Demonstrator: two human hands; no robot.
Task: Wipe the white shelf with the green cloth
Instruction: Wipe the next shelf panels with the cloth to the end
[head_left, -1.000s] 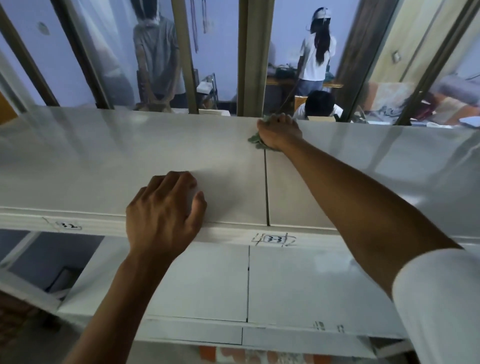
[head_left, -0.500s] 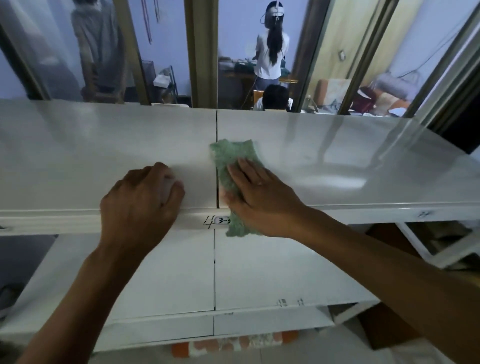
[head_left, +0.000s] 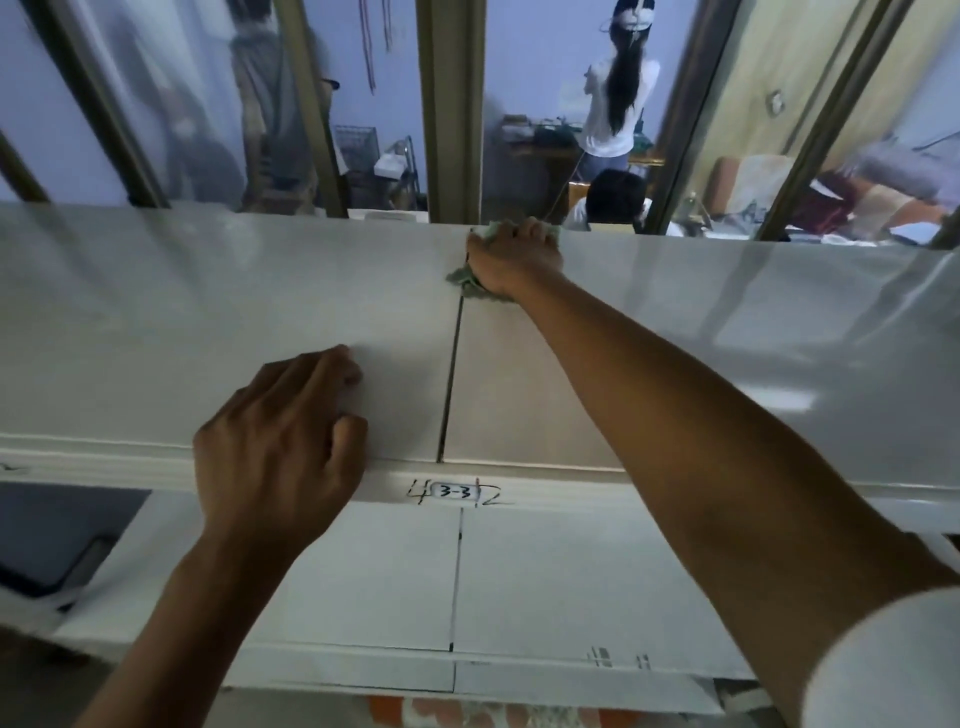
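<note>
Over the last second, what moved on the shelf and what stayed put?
The right hand pulled the crumpled green cloth from the back edge of the glossy white shelf toward the front edge, then pushed it back again along the seam between the two panels. It kept hold of the cloth throughout. The left hand stayed braced on the front edge, left of the seam.

White shelf (head_left: 208, 322), glossy top, dark seam down the middle. Green cloth (head_left: 467, 283) at the far edge on the seam, under right hand (head_left: 514, 254). Left hand (head_left: 280, 441) flat on the near edge. Front lip label (head_left: 456, 492) reads 3-3.
</note>
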